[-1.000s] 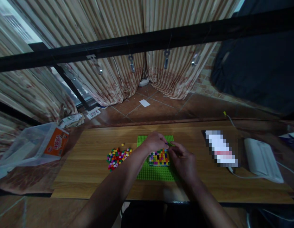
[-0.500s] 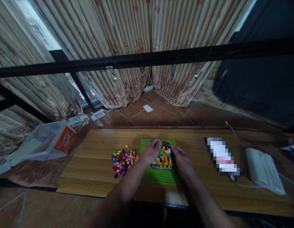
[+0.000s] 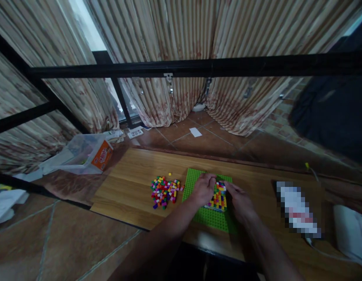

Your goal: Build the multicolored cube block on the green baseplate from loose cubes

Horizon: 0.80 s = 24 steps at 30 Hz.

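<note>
A green studded baseplate (image 3: pixel 210 220) lies on the wooden table, with a block of small multicoloured toy bricks (image 3: pixel 220 200) built up on it. My left hand (image 3: pixel 203 190) is over the left and far part of this block, its fingers pinched together. Whatever is between them is hidden. Along the block's right side, my right hand (image 3: pixel 241 200) is closed with its fingertips at the far right corner. I cannot make out what those fingers hold. Left of the baseplate lies a pile of loose toy bricks (image 3: pixel 165 192).
One yellow brick (image 3: pixel 169 174) lies apart behind the pile. On the table's right are a pixelated phone-like object (image 3: pixel 298 208) with a cable and a white device (image 3: pixel 350 232). A clear plastic box (image 3: pixel 84 156) stands on the floor at left. A dark rail (image 3: pixel 181 68) crosses before the curtains.
The camera view has turned, so the table and hands appear further right and tilted. Both hands stay at the brick block, with only slight finger movement.
</note>
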{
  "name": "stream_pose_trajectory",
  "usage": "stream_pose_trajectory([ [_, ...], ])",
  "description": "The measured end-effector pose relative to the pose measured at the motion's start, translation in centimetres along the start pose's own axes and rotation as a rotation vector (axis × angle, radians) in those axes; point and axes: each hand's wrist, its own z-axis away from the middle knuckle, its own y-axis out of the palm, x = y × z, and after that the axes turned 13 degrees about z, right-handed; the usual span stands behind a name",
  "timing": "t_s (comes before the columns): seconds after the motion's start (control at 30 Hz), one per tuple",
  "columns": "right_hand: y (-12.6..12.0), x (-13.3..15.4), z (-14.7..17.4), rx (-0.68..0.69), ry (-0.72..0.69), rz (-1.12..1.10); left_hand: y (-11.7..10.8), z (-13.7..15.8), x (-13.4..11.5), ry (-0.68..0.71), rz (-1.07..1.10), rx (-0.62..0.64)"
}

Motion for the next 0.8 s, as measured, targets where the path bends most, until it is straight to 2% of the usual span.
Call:
stream_pose_trajectory([
  [0.13,-0.2,-0.3,0.2,0.034,0.052,-0.026,0.0,0.6,-0.2,0.011,0.05,-0.028],
  [0.2,-0.5,-0.6,0.4,-0.02,0.057,-0.016,-0.5,1.6,-0.7,0.047,0.103,-0.061],
  [0.33,-1.0,0.5,2.0,-0.443,-0.011,0.073,-3.2,5.8,-1.6,0.209,0.115,-0.184],
  [0.43,0.1,3.0,4.8,-0.564,-0.123,0.314,-6.6,9.7,-0.4,0.286,0.038,-0.297],
  [0.5,2.1,4.3,6.7,-0.412,-0.241,0.496,-9.3,11.9,1.4,0.255,-0.019,-0.439],
  [0.63,7.7,3.7,8.9,0.087,-0.577,0.646,-14.6,14.7,5.5,0.173,-0.198,-0.693],
  [0.7,10.2,2.5,8.9,0.182,-0.663,0.732,-16.7,15.2,6.8,0.138,-0.273,-0.737],
  [0.8,12.8,0.8,8.1,0.184,-0.704,0.878,-18.6,15.1,7.8,0.076,-0.36,-0.78],
])
